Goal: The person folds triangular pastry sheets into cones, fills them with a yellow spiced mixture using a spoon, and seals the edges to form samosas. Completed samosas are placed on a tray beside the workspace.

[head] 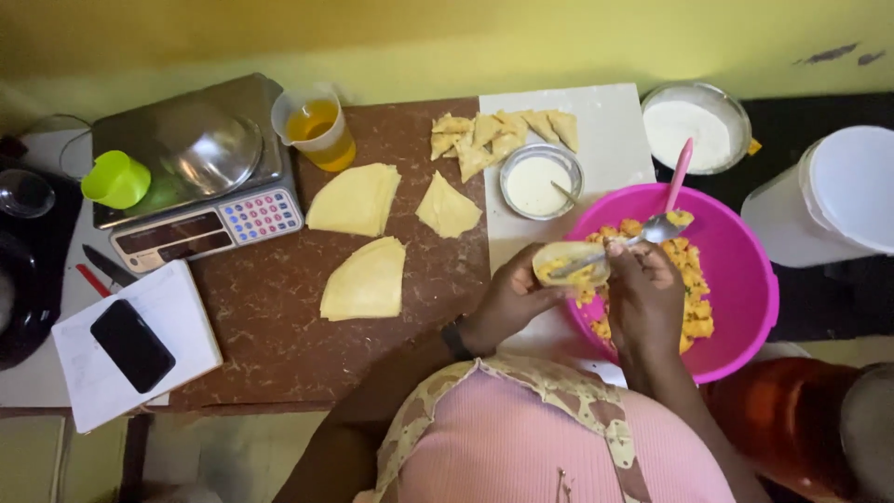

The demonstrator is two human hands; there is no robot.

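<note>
My left hand (510,300) holds a folded pastry cone (569,263) with its mouth up, partly filled with yellow filling. My right hand (644,296) grips a metal spoon (626,242) whose handle end pokes into the cone and whose bowl lies over the pink bowl (745,270). That bowl holds chunky yellow filling and a pink-handled utensil (679,173). Both hands meet at the pink bowl's left rim.
Stacks of cut pastry sheets (355,198) (366,279) (447,208) lie on the brown table. Several filled triangles (498,135) rest on a white board beside a small paste bowl (539,181). A scale (191,168), jug of oil (317,129), green cup (115,179), phone on notebook (131,344), white-filled bowl (696,126), white bucket (833,196).
</note>
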